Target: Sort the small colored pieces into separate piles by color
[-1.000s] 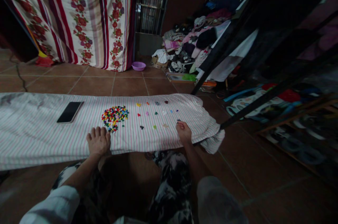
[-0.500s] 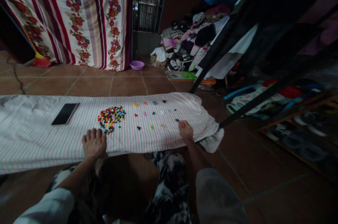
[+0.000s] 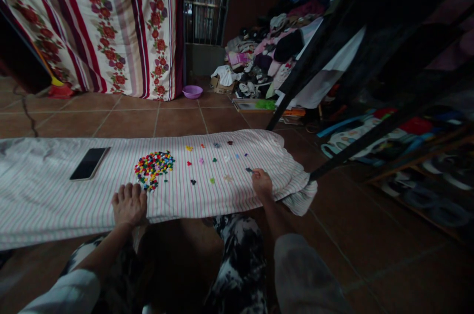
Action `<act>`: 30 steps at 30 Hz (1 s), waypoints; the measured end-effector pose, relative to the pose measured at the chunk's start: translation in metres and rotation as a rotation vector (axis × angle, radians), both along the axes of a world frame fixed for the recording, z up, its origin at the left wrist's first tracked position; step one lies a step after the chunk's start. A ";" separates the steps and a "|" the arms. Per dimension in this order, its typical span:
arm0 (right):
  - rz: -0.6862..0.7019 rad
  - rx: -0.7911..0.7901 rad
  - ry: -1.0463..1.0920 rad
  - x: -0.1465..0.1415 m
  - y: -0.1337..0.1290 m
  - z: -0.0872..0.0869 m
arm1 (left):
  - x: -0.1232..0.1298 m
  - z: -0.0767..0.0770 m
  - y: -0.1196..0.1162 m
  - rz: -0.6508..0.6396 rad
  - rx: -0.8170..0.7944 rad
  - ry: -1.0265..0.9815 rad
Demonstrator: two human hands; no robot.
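My left hand (image 3: 129, 204) lies palm down on the striped cloth (image 3: 177, 203) at its near edge, fingers a little apart, just below a mound of small multicoloured pieces (image 3: 153, 168). On the right, my right hand (image 3: 261, 182) is closed, its fingertips beside a small dark grey piece (image 3: 249, 170); whether they pinch it is too small to tell. Between the hands lie several little groups sorted by colour, among them yellow (image 3: 189, 148), pink (image 3: 201, 160), green (image 3: 214, 160), black (image 3: 193, 182), lime (image 3: 212, 180) and beige (image 3: 227, 177).
A phone (image 3: 89, 163) lies on the cloth at the left. Beyond it are a floral curtain (image 3: 122, 27), a purple basin (image 3: 192, 91) and a heap of clothes (image 3: 266, 52). A dark slanted metal bar (image 3: 355, 141) stands at the right.
The view has shifted slightly. Both hands stay in nearly the same places on the cloth, and the pieces show no clear movement.
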State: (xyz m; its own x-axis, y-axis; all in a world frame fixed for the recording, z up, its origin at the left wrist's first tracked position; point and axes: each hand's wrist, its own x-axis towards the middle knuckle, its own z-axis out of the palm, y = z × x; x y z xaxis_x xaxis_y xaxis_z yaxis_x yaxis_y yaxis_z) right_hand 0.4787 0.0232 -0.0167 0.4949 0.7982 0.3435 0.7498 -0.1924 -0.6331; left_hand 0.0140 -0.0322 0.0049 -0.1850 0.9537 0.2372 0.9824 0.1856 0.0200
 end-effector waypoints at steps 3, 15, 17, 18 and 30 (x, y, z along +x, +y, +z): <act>-0.005 -0.053 -0.012 0.001 0.001 0.000 | 0.000 -0.001 0.001 0.007 -0.010 -0.001; -0.007 -0.090 0.008 0.003 0.004 -0.002 | 0.000 0.000 0.001 0.012 -0.030 -0.004; -0.007 -0.080 0.008 0.004 0.004 -0.004 | 0.000 0.000 0.001 0.010 -0.034 -0.001; -0.007 -0.083 0.005 0.004 0.004 -0.005 | 0.000 0.000 0.001 0.008 -0.034 0.000; 0.061 -0.058 0.109 0.006 0.002 -0.006 | -0.001 -0.001 0.002 0.002 -0.010 -0.008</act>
